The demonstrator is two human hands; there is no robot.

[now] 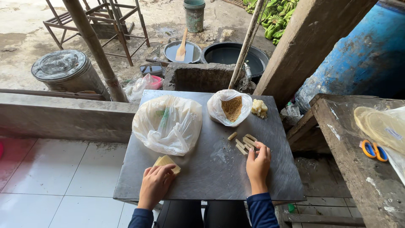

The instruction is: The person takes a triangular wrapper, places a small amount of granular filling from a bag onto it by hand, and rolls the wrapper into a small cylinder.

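Pale yellow wrapper sheets (168,163) are pressed under the curled fingertips of the left hand (155,185). Small rolled sticks (244,143) are touched by the loosely spread fingers of the right hand (258,165), nothing gripped. Just beyond these fingers, an open bag of brown crumbs (230,108) is seen on the steel table (211,177).

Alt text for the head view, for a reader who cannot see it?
At a metal table, the left hand rests on a stack of pale square wrappers while the right hand touches small rolled pieces. Behind sit a large plastic bag and an open bag of brown crumbs.
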